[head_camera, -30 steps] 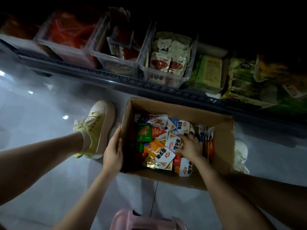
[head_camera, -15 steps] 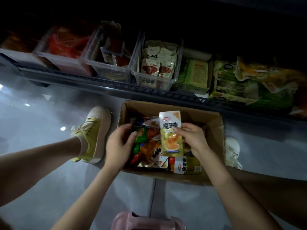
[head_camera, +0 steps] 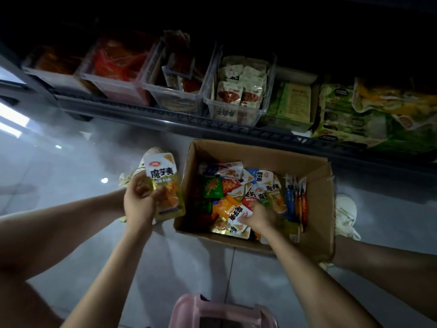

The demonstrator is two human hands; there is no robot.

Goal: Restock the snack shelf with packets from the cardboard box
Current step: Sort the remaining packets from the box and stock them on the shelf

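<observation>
Left hand (head_camera: 138,204): I see it just left of the cardboard box (head_camera: 318,209), outside its near-left corner and above the floor. The fingers are curled round the lower half of a yellow snack packet (head_camera: 165,183) and grip it. The packet stands upright with its white top and black lettering facing me. The left forearm runs in from the lower left and the wrist is straight.

Right hand (head_camera: 259,217): it is inside the cardboard box, low against the near wall, palm down. The fingertips rest on a white-and-orange packet (head_camera: 239,213) at the top of the pile. The hand is blurred, so I cannot tell whether the fingers pinch that packet or only press on it. The right forearm comes in from the lower right and crosses the near rim of the box.

Task items: the loose packets (head_camera: 227,183) fill the box floor in a mixed heap of green, orange, blue and white. A row of slim packets (head_camera: 295,197) stands on edge along the box's right side. The snack shelf (head_camera: 165,118) runs beyond the far wall of the box. It carries clear bins, one of them (head_camera: 234,116) directly behind the box and holding white-and-red packets.

A pink stool (head_camera: 222,313) sits nearer to me than the box.
</observation>
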